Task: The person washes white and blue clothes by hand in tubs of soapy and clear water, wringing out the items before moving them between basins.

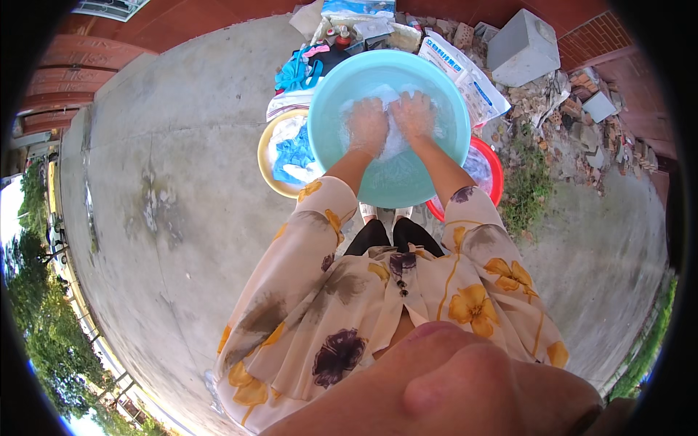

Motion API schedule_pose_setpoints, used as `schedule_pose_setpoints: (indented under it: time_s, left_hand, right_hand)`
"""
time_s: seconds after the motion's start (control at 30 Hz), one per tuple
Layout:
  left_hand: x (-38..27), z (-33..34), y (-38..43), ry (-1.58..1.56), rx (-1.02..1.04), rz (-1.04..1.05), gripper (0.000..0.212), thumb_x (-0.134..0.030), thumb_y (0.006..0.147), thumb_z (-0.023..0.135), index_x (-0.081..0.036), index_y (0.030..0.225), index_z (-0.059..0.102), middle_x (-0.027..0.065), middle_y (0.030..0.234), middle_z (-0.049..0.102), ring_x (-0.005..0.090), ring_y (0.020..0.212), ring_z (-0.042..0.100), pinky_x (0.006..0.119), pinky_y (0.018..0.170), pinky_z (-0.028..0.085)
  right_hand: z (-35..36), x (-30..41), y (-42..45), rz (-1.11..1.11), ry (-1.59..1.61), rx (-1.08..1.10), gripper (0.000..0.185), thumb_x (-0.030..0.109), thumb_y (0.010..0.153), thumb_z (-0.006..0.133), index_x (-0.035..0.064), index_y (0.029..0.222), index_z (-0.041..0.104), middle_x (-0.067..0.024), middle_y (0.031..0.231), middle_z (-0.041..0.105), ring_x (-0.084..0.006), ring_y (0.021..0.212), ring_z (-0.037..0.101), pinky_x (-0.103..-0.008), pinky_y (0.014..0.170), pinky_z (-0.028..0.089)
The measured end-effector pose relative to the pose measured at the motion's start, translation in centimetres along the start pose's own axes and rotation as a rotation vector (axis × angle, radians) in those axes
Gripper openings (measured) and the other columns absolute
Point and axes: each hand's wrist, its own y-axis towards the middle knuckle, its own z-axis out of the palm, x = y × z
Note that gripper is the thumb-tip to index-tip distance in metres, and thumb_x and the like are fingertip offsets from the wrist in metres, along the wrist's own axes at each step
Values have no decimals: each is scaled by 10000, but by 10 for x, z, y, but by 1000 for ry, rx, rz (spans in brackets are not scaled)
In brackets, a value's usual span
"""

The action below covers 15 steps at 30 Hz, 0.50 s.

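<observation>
A large light-blue plastic basin (390, 188) of water stands before me. Both my hands are down in it, side by side, with the wrists at the water. White cloth (393, 144), or suds over it, shows between and around them. My left hand (368, 126) presses on the left part of the white mass, fingers pointing away from me. On the right part rests my right hand (413, 115), its fingers somewhat spread. Water and white foam blur the fingertips, so whether they grip the cloth cannot be seen.
A yellow basin (264, 158) with blue and white clothes is at left, a red basin (495, 177) with soapy water at right. Clothes (297, 73) lie behind, beside bottles (343, 39). A printed plastic sack (463, 73), a grey block (523, 49) and brick rubble (583, 117) are at right.
</observation>
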Motion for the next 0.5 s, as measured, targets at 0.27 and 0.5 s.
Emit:
schedule_pose_setpoints:
  time_s: [0.27,0.5]
  left_hand:
    - [11,-21,19,-160,86,-106,452,-385,833,678,-30,1098,590,163,1113,643,346,1090,595,503,915,453]
    - [53,-79,-4,-596,58,-69,756,-508,716,791,39,1192,577,219,1103,651,331,1004,633,414,870,490]
  right_hand:
    - [-11,-3,3,-33,137,-73,364,354,857,595,120,1116,700,-137,1102,665,-324,1031,605,-430,894,465]
    - [-47,-69,-3,378,1401,-38,272,74,804,656,86,1075,671,-55,896,666,-161,866,593,-288,769,441]
